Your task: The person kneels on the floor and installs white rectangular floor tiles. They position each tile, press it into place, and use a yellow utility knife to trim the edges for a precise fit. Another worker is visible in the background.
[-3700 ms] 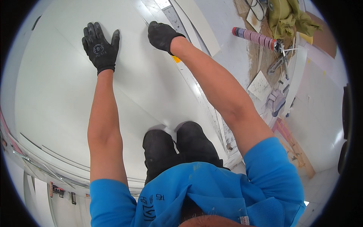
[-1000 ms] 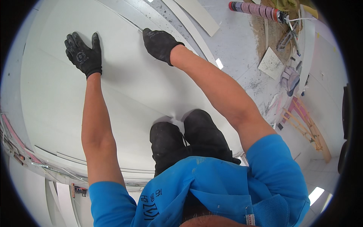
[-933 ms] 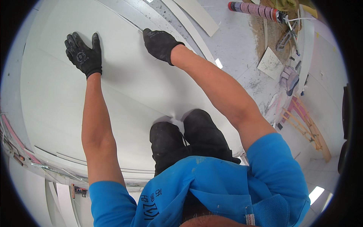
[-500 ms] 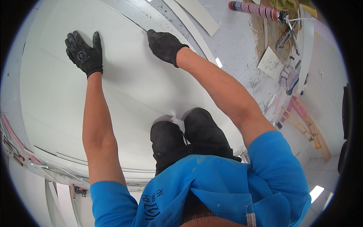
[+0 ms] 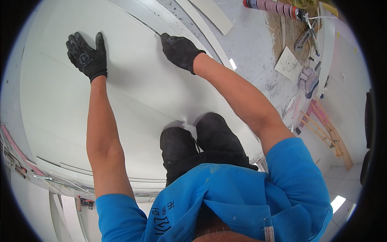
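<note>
A large white sheet (image 5: 137,76) spreads out under both arms, and my knees are on it. My left hand (image 5: 86,57), in a black work glove, lies flat on the sheet toward the far left with its fingers and thumb spread. At the sheet's far right edge is my right hand (image 5: 180,52), in a matching glove, its fingers curled closed. A thin dark line runs along that edge up to its fingertips; whether this is a gap or a thin tool I cannot tell. Whatever the fist holds is hidden beneath the glove.
Pale strips (image 5: 213,17) lie beyond the sheet on a grey surface strewn with dark crumbs. Farther right are a pink-banded roll (image 5: 278,9), a metal tool (image 5: 307,39), a square offcut (image 5: 288,63) and a greyish glove (image 5: 308,82). A wooden frame (image 5: 326,129) is at the right.
My left hand has shifted slightly left across the sheet. My right hand has moved a little to the right and nearer, still closed.
</note>
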The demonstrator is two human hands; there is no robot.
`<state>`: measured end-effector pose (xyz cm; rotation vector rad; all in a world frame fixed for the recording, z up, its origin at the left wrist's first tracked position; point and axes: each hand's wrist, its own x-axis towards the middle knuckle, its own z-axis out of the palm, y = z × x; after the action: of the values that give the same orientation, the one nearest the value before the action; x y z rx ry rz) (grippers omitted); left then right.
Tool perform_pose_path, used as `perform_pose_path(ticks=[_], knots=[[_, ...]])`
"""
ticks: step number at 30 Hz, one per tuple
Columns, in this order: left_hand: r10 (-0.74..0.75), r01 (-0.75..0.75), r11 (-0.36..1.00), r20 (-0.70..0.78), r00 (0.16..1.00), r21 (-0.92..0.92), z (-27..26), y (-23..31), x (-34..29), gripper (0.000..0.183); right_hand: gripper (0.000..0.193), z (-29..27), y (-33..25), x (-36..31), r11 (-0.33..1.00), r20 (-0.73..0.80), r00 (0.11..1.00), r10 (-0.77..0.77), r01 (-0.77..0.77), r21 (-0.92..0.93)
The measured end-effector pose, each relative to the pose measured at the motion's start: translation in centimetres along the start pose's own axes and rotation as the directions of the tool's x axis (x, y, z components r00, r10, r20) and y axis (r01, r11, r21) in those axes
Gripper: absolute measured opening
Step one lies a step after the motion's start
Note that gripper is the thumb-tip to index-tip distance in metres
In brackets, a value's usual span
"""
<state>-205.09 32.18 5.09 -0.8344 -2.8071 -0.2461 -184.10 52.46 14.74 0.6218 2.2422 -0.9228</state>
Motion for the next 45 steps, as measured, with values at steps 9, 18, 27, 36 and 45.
perform_pose_path(ticks=[9, 18, 27, 36, 45], knots=[[0.011, -0.011, 1.000, -0.015, 1.000, -0.019, 0.0, 0.0, 0.0, 0.080, 0.021, 1.3, 1.4, -0.9, 0.999, -0.053, 0.998, -0.035, 0.033, -0.032], [0.011, -0.013, 0.998, -0.032, 0.999, -0.057, 0.0, 0.1, -0.1, 0.077, 0.021, 1.8, 2.0, -1.9, 0.997, -0.061, 0.997, -0.041, 0.037, -0.063], [-0.002, 0.001, 0.998, -0.011, 1.000, -0.067, -0.2, 0.4, -0.2, 0.080, 0.027, 3.0, 3.9, -4.2, 0.999, 0.006, 0.999, 0.048, -0.048, 0.001], [0.019, -0.024, 0.995, -0.049, 0.999, -0.097, -0.4, 0.6, 0.2, 0.078, 0.028, 3.9, 5.7, -5.0, 0.999, 0.039, 0.999, 0.002, -0.004, 0.042], [0.031, -0.033, 0.996, -0.019, 0.999, -0.087, -0.7, 0.5, 0.2, 0.078, 0.026, 5.2, 6.2, -6.5, 0.999, -0.069, 0.997, -0.038, 0.038, 0.001]])
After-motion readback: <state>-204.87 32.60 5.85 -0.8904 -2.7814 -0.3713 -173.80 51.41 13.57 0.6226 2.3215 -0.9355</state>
